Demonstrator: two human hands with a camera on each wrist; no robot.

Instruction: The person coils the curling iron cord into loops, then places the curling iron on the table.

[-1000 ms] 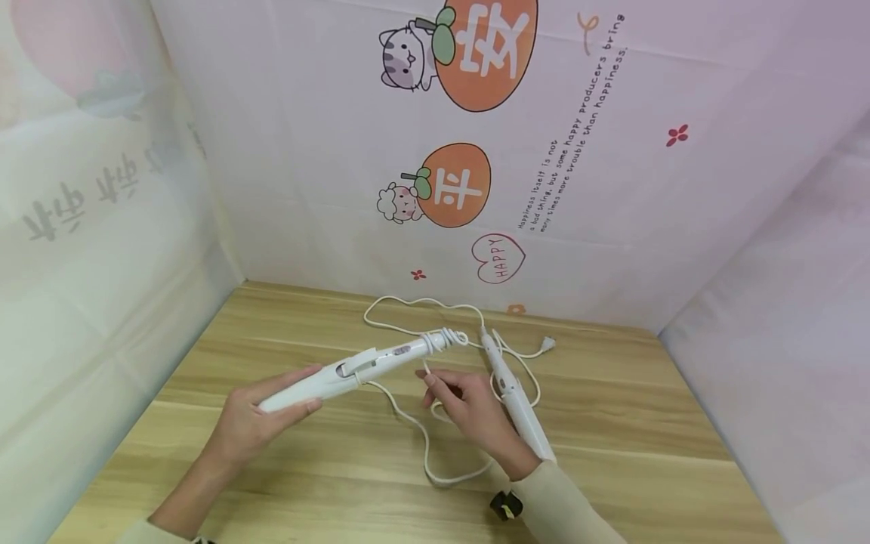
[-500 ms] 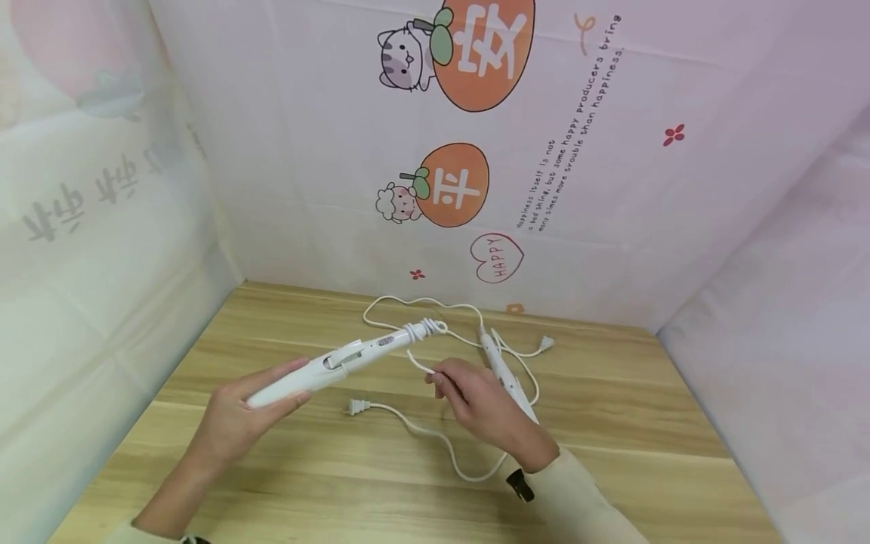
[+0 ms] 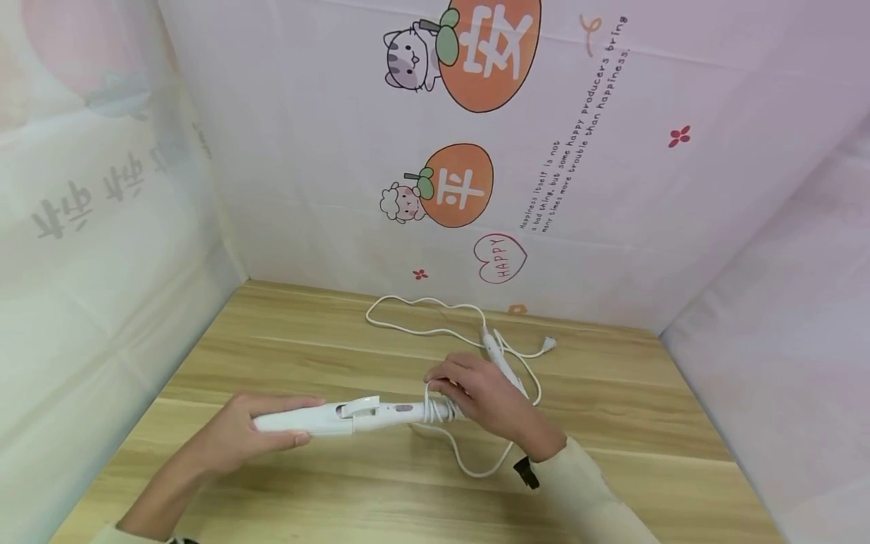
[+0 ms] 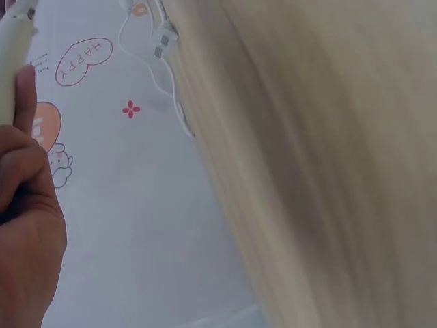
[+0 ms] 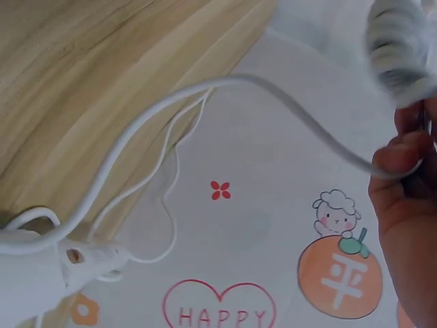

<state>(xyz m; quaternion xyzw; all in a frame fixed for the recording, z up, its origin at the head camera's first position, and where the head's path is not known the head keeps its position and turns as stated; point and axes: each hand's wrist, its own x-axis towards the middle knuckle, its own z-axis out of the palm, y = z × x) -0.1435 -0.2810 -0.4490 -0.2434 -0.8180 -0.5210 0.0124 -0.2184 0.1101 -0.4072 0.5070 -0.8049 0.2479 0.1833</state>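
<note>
My left hand (image 3: 227,434) grips the broad end of a white curling iron (image 3: 306,419), fingers above and thumb below. The iron lies nearly level across the head view, its small lever and grey switch on top. Several turns of its white cord (image 3: 433,410) wrap the narrow handle end. There my right hand (image 3: 485,400) pinches the cord and covers the tip of the handle. In the right wrist view the cord (image 5: 239,78) arcs away from the pinching fingers, below the blurred coils (image 5: 392,48). A loop of cord hangs below the right hand in the head view.
A second white curling iron (image 3: 501,363) lies behind the right hand, partly hidden by it. Its cord (image 3: 435,331) loops toward the back edge, ending in a white plug (image 3: 549,344). Printed cloth walls (image 3: 340,249) enclose the wooden table (image 3: 272,483) on three sides.
The curling iron has tipped from slanting upward to nearly level. My right hand has brought the cord up over the handle. The held iron's plug, visible half a second ago, is now hidden.
</note>
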